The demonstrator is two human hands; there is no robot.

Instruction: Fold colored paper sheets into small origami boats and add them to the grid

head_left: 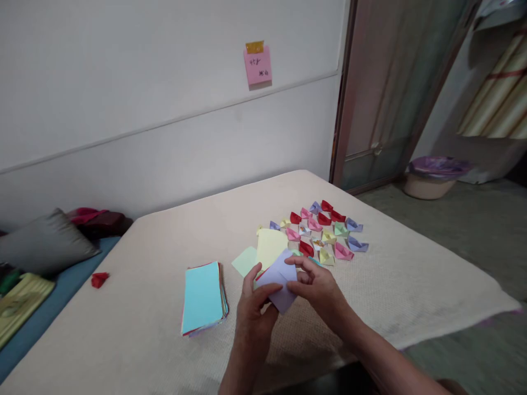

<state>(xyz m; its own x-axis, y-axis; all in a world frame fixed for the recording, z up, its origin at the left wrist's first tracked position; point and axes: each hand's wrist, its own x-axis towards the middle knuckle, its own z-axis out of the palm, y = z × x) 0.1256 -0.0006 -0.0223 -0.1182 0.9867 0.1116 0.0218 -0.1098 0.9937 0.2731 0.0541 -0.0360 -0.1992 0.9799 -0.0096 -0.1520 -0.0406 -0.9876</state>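
My left hand (pixel 253 307) and my right hand (pixel 319 288) both pinch a partly folded lilac paper sheet (pixel 281 282) just above the cream-covered table (pixel 156 307). The left thumb presses its left edge, the right fingers curl over its top right. Just behind it lie a pale yellow sheet (pixel 269 245) and a light green sheet (pixel 245 260). A stack of coloured paper (pixel 203 298) with a light blue top sheet lies left of my hands. Several small folded paper boats (pixel 323 230) in red, pink, yellow, green and lilac are spread beyond my hands.
One red folded piece (pixel 99 279) lies apart on the table's left side. Cushions (pixel 41 247) sit on a blue seat at the far left. A pink note (pixel 257 65) is taped to the wall. A door and a basin (pixel 432 178) with a purple liner stand at right.
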